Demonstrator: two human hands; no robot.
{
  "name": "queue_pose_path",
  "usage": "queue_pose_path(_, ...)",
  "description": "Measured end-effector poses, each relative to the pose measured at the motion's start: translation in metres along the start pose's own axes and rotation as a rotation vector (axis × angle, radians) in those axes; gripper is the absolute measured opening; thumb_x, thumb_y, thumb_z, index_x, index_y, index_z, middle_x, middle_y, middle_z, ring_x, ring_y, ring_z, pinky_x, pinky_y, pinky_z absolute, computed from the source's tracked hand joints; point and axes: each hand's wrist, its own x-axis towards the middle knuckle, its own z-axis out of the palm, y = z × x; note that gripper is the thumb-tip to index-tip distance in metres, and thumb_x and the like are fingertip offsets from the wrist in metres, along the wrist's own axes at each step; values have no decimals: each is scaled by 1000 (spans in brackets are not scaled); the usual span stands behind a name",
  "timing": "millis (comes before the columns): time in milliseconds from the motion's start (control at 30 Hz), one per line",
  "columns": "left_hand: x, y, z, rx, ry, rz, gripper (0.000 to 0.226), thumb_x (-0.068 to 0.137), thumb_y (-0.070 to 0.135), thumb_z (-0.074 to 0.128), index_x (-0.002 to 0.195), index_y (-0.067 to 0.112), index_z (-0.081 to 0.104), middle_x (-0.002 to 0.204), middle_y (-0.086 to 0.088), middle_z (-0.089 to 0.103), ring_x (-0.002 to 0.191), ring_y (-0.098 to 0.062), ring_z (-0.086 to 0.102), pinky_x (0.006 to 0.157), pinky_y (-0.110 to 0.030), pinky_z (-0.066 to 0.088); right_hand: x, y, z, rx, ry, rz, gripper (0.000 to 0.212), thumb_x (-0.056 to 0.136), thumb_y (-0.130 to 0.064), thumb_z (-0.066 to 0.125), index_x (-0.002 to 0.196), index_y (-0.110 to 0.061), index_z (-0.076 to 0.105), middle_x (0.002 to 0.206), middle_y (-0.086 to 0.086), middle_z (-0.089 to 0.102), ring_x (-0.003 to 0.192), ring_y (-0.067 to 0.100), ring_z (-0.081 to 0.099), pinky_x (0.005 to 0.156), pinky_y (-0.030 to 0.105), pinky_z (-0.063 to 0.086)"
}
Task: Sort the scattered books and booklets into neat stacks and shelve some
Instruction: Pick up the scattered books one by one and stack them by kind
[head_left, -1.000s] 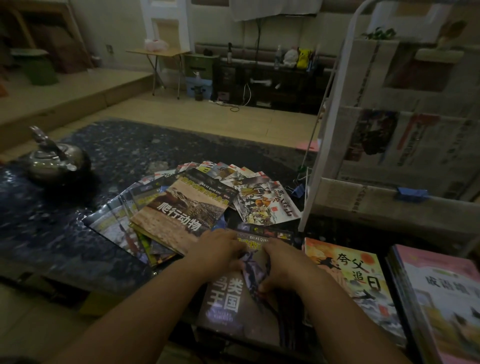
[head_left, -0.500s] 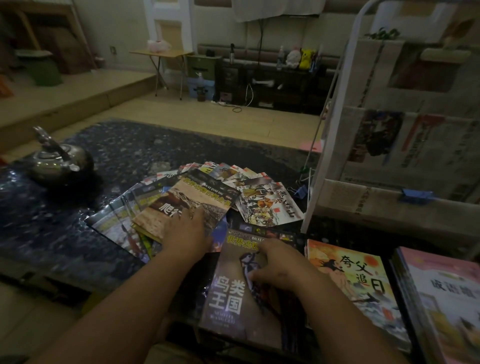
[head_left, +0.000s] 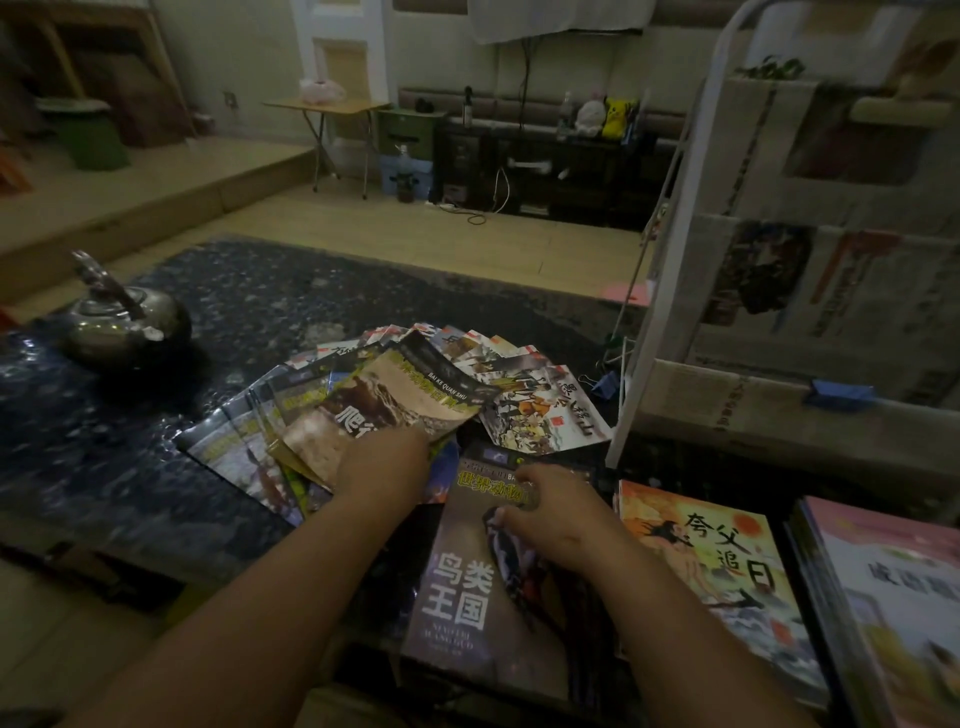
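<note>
A brown reptile booklet (head_left: 400, 400) tops a fan of scattered booklets (head_left: 244, 441) on the dark stone table (head_left: 249, 291). My left hand (head_left: 384, 467) grips its near edge, and the booklet tilts up off the pile. My right hand (head_left: 550, 512) rests with loosely bent fingers on the dark bird book (head_left: 462, 587), which tops a stack at the table's near edge. An illustrated booklet (head_left: 545, 410) lies at the fan's right end. Right of the bird book lie an orange picture book (head_left: 727, 561) and a pink-covered stack (head_left: 893, 597).
A metal kettle (head_left: 124, 322) stands at the table's left. A white rack (head_left: 670, 249) lined with newspaper rises at the right, its lower tray (head_left: 753, 410) just behind the books. Blue binder clips (head_left: 605, 384) sit at its foot. Wooden floor lies beyond.
My left hand left the bird book, moved up-left onto the reptile booklet and now lifts its near edge. My right hand stayed on the bird book.
</note>
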Motion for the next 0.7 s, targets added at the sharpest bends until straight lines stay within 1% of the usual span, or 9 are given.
queue_pose_path(100,-2,6,-8,-40,-2,49,21,94,18,49,108,12,64,101,-12,68,93,-31,65,65,-33,42,3,0,1,126,45,36,54,89,-40,63,139,-28,47,134,-1,56,114,17,56,90,29,45)
queue_pose_path(167,-4,13,-13,-96,-18,112,22,95,18,46,105,10,65,101,-14,68,92,-32,65,64,-34,40,5,1,0,257,81,52,54,91,-37,61,142,-31,41,133,-1,57,112,17,57,90,31,47)
queue_pose_path(233,-8,21,-17,-126,-5,194,24,96,20,44,108,11,63,103,-14,67,93,-33,64,66,-35,43,6,1,-2,402,109,63,53,96,-36,56,145,-34,35,131,-2,57,109,16,56,86,29,44)
queue_pose_path(300,-13,30,-21,-135,-10,315,27,96,24,43,114,13,61,106,-13,66,93,-33,63,70,-36,47,8,0,-4,566,116,99,47,101,-38,47,145,-39,33,127,-8,48,117,19,52,89,29,41)
queue_pose_path(367,-19,38,-25,-130,-39,432,30,97,26,43,119,13,59,109,-12,66,95,-32,63,72,-35,46,10,1,-2,739,134,179,37,100,-42,44,136,-49,42,130,-9,46,123,23,50,98,39,45)
queue_pose_path(400,-21,41,-26,-145,-48,469,30,97,27,43,119,13,60,108,-11,66,94,-30,62,72,-34,47,13,3,0,801,162,216,29,97,-44,44,123,-54,51,132,-7,51,120,24,53,98,45,48)
queue_pose_path(500,-25,45,-26,-176,-48,531,30,96,31,43,115,16,62,102,-9,67,87,-27,62,68,-34,49,19,14,4,890,219,319,16,92,-27,53,93,-37,65,117,4,63,103,25,63,89,49,55)
queue_pose_path(600,-29,45,-24,-222,-60,575,36,97,45,39,111,24,65,95,-2,67,82,-21,62,65,-31,48,14,16,1,831,250,338,26,86,-1,53,90,-23,67,107,6,65,99,26,62,88,48,56)
queue_pose_path(700,-23,38,-18,-315,-25,494,36,97,42,38,119,28,62,109,3,66,95,-18,61,77,-34,51,9,17,-10,680,277,353,30,86,3,49,91,-18,69,102,5,64,98,25,60,89,41,53)
